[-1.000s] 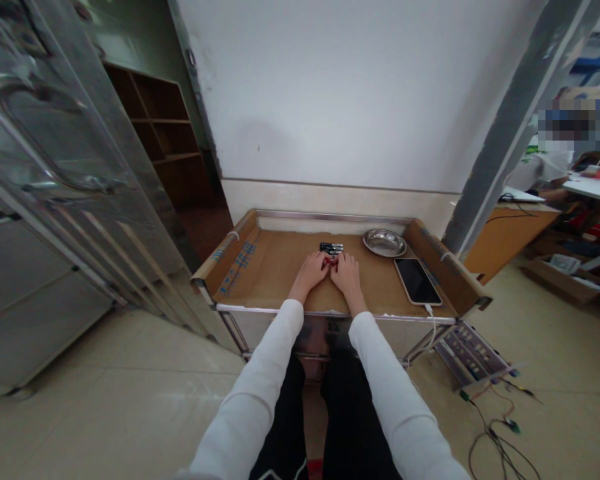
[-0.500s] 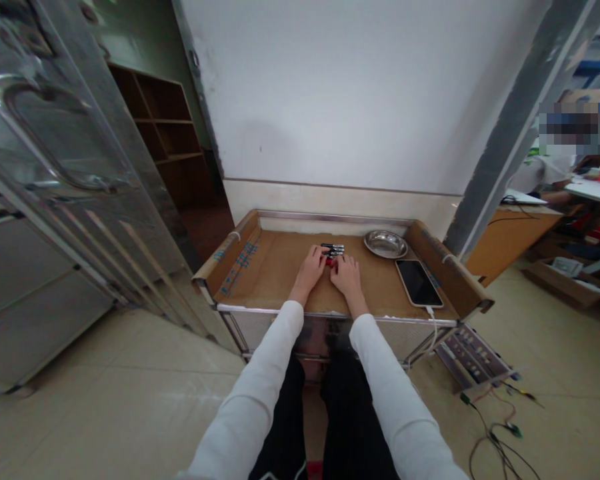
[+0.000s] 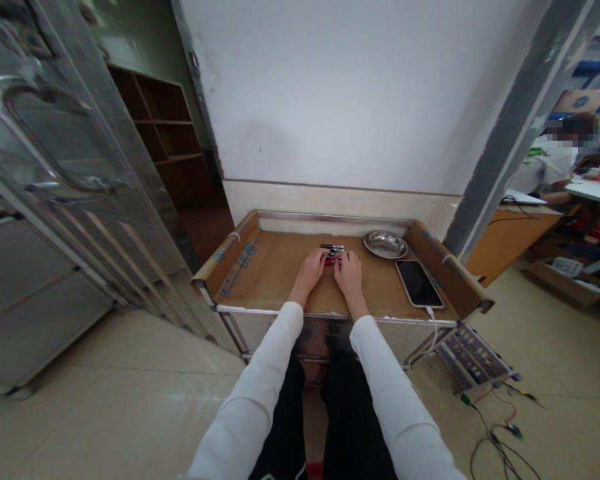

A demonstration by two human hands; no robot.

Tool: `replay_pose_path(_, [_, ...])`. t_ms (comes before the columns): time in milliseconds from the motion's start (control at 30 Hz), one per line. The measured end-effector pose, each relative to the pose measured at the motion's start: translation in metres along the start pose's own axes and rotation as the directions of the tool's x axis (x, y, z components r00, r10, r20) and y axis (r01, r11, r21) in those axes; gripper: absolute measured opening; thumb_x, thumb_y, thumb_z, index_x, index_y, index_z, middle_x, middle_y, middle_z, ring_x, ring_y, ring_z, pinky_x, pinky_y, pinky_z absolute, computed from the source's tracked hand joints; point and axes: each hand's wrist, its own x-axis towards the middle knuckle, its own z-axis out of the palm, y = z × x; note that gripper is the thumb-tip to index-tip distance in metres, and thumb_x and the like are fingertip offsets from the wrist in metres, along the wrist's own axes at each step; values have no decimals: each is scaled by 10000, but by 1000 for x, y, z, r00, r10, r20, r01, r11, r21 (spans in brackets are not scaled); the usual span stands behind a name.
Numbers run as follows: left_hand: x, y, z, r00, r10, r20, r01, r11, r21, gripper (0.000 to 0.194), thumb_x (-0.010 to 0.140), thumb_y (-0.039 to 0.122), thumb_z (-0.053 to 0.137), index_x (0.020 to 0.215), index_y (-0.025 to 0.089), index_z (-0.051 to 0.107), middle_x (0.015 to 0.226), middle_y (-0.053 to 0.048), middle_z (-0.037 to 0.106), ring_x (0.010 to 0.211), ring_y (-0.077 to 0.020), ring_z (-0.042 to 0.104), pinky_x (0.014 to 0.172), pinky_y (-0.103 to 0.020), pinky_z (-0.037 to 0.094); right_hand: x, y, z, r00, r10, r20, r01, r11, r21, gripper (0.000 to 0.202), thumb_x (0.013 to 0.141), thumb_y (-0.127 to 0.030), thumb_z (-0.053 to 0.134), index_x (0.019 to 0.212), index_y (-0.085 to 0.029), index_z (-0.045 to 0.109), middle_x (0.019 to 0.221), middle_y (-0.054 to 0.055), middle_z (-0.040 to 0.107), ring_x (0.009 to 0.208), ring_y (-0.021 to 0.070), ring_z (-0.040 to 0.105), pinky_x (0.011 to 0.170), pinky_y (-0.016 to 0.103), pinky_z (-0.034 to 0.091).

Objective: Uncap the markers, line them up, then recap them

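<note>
Several black pens (image 3: 332, 247) with silvery ends lie side by side on the brown cardboard top (image 3: 267, 270) of a small table. Closest to me in that row is a red pen (image 3: 329, 263), partly covered by my fingers. My left hand (image 3: 309, 272) has its fingers bent at the left end of the red pen. At the right end, my right hand (image 3: 349, 271) curls its fingertips down onto the same pen. Both wrists rest near the table's front edge, and the thumbs are mostly hidden.
A round steel dish (image 3: 385, 245) stands at the back right. In front of it lies a phone (image 3: 419, 283) with a white cable (image 3: 434, 333) hanging over the edge. Cardboard side walls (image 3: 447, 267) rise at both ends. A person (image 3: 547, 160) sits at the far right.
My right hand has shifted slightly forward and right, and its fingers have moved along the pens. My left hand has slid a little nearer to me. More of the red pen shows.
</note>
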Motion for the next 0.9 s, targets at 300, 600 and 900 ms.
replay_pose_path(300, [0, 1, 0, 999, 17, 40, -15, 998, -55, 193, 916, 140, 416, 1047, 200, 543, 1067, -69, 641, 1022, -175, 611, 948, -341, 483, 2, 2, 5, 997, -72, -17, 74, 984, 160, 238, 949, -170, 356, 960, -166, 594, 1010, 105, 627, 925, 210, 541, 838, 321, 372])
replay_pose_path(600, [-1, 3, -1, 999, 8, -43, -13, 994, -107, 227, 867, 96, 441, 1073, 176, 492, 1105, -94, 550, 960, -157, 605, 899, -322, 505, 2, 7, 10, 982, -186, 1, 175, 926, 335, 273, 956, -172, 341, 1024, -180, 605, 1051, 95, 637, 988, 200, 555, 868, 303, 418])
replay_pose_path(900, [0, 7, -6, 993, -70, 100, 49, 979, 198, 259, 864, 69, 408, 1032, 189, 565, 1061, -82, 636, 1026, -214, 566, 925, -371, 430, 1, 5, 7, 999, -17, -52, 24, 991, 134, 270, 974, -223, 353, 1046, -156, 604, 1013, 112, 646, 921, 206, 562, 812, 307, 390])
